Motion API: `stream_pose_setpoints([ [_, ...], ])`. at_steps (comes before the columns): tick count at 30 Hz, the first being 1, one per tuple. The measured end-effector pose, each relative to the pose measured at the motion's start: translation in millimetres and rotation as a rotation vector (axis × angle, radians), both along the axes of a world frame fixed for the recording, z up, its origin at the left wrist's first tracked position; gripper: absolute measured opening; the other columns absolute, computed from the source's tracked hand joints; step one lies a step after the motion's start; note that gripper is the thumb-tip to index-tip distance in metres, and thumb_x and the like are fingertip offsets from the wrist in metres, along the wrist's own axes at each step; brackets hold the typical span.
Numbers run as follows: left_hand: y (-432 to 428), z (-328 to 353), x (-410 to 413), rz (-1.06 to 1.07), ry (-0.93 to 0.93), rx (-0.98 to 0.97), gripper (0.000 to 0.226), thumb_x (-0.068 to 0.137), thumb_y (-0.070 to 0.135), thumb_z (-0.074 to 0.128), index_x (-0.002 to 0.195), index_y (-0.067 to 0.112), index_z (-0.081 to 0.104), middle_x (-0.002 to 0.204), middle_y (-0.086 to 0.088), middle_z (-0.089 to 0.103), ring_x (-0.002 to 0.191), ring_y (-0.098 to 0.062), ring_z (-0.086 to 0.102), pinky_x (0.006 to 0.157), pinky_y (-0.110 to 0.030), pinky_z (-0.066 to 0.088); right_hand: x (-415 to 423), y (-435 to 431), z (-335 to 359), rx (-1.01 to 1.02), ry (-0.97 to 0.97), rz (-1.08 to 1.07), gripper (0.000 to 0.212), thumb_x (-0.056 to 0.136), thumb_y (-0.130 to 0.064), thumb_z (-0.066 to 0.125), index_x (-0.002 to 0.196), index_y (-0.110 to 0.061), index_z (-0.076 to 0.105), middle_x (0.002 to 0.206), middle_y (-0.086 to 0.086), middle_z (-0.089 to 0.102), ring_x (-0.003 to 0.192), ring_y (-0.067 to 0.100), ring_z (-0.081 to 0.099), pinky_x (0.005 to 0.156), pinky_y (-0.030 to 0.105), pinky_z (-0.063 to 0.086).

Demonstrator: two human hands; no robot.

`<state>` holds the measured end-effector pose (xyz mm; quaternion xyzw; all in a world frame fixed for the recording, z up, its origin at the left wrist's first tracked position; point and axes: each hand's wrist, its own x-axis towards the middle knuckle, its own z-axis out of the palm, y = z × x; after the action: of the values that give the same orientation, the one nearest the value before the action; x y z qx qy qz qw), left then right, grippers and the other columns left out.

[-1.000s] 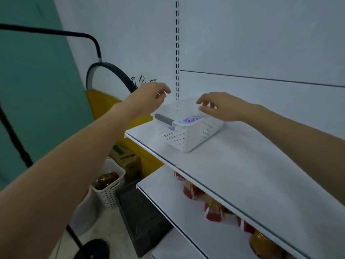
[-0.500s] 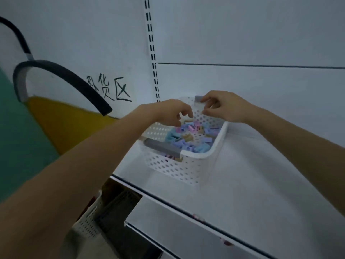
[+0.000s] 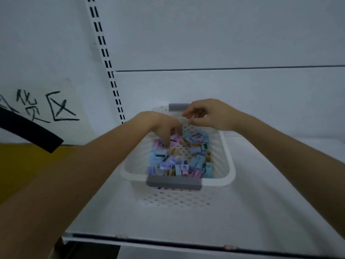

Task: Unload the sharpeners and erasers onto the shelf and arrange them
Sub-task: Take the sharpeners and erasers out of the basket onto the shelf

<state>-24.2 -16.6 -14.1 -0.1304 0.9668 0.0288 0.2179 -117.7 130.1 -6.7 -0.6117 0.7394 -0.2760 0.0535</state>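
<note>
Black tubing (image 3: 28, 131) slants across the wall (image 3: 205, 34) well left of the left hand (image 3: 162, 126), whose fingers curl down into the pastel sharpeners (image 3: 179, 159) piled in the white basket (image 3: 228, 165) on the shelf (image 3: 261, 212); any grip is hidden. The right hand (image 3: 207, 114) hovers just beside it, over the basket's far grey handle (image 3: 177, 106), fingers curled; whether it holds anything cannot be told.

A white shelf (image 3: 276, 202) with a dark front edge carries one thing. A white perforated basket (image 3: 177, 199) with grey handles stands on it, towards the rear.
</note>
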Motion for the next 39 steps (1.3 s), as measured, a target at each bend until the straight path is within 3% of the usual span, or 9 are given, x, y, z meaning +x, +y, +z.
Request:
stream_pose_setpoints([
  [4, 1, -1, 3, -0.012, 0.026, 0.076, 0.057, 0.076, 0.017, 0.074, 0.125, 0.024, 0.045, 0.125, -0.004, 0.045, 0.108, -0.024, 0.051, 0.092, -0.038, 0.049, 1, -1, 1, 0.023, 0.019, -0.002, 0.019, 0.085, -0.017, 0.062, 0.103, -0.02, 0.065, 0.091, -0.011, 0.059, 0.076, -0.003, 0.053, 0.07, 0.005, 0.04],
  [9, 4, -2, 3, -0.017, 0.03, 0.117, 0.059, 0.077, 0.017, 0.072, 0.126, 0.027, 0.043, 0.117, 0.0, 0.043, 0.106, -0.024, 0.053, 0.091, -0.038, 0.049, 1, 0, 1, 0.015, 0.007, 0.014, 0.019, 0.086, -0.016, 0.061, 0.104, -0.02, 0.065, 0.089, -0.017, 0.056, 0.078, -0.002, 0.054, 0.07, 0.003, 0.039],
  [16, 4, -3, 1, -0.087, 0.043, 0.079, 0.048, 0.072, 0.017, 0.074, 0.11, 0.03, 0.047, 0.111, -0.004, 0.05, 0.098, -0.026, 0.056, 0.08, -0.036, 0.05, 1, 0, 0, 0.026, 0.016, 0.038, 0.018, 0.086, -0.019, 0.061, 0.104, -0.018, 0.065, 0.094, -0.008, 0.059, 0.083, 0.006, 0.055, 0.073, 0.008, 0.041],
  [22, 7, 2, 5, -0.127, 0.107, 0.071, 0.05, 0.074, 0.017, 0.072, 0.117, 0.025, 0.048, 0.096, 0.006, 0.046, 0.086, -0.016, 0.046, 0.071, -0.027, 0.039, 0, 0, 0, -0.001, -0.008, 0.054, 0.018, 0.086, -0.02, 0.062, 0.103, -0.017, 0.066, 0.093, -0.009, 0.06, 0.079, -0.002, 0.053, 0.072, 0.005, 0.041],
  [30, 0, 25, 16, -0.094, 0.255, 0.035, 0.045, 0.075, 0.014, 0.072, 0.113, 0.027, 0.052, 0.093, 0.009, 0.046, 0.09, -0.016, 0.047, 0.077, -0.027, 0.039, -2, 1, -1, -0.123, -0.146, 0.043, 0.015, 0.086, -0.009, 0.06, 0.097, -0.02, 0.06, 0.09, -0.008, 0.061, 0.083, 0.0, 0.058, 0.077, 0.008, 0.045],
  [32, -5, 34, 22, -0.075, 0.28, 0.027, 0.043, 0.075, 0.013, 0.072, 0.108, 0.029, 0.051, 0.099, 0.007, 0.049, 0.093, -0.018, 0.049, 0.077, -0.028, 0.039, -2, 3, 7, -0.05, -0.106, 0.063, 0.015, 0.087, -0.01, 0.059, 0.098, -0.02, 0.059, 0.094, -0.006, 0.062, 0.086, 0.006, 0.059, 0.079, 0.011, 0.045],
  [35, -9, 44, 29, -0.07, 0.344, 0.035, 0.041, 0.076, 0.012, 0.072, 0.104, 0.032, 0.049, 0.111, 0.001, 0.053, 0.098, -0.021, 0.052, 0.079, -0.031, 0.044, 0, 3, 26, 0.249, 0.057, 0.08, 0.018, 0.084, -0.017, 0.063, 0.099, -0.024, 0.058, 0.104, -0.004, 0.061, 0.093, 0.009, 0.058, 0.083, 0.019, 0.047],
  [39, -10, 35, 31, -0.064, 0.424, 0.122, 0.04, 0.076, 0.015, 0.073, 0.103, 0.032, 0.05, 0.113, 0.003, 0.054, 0.1, -0.02, 0.054, 0.086, -0.034, 0.047, 17, -11, 37, 0.616, 0.344, 0.064, 0.045, 0.081, -0.029, 0.067, 0.124, -0.023, 0.052, 0.119, -0.002, 0.055, 0.105, 0.014, 0.053, 0.094, 0.03, 0.044],
])
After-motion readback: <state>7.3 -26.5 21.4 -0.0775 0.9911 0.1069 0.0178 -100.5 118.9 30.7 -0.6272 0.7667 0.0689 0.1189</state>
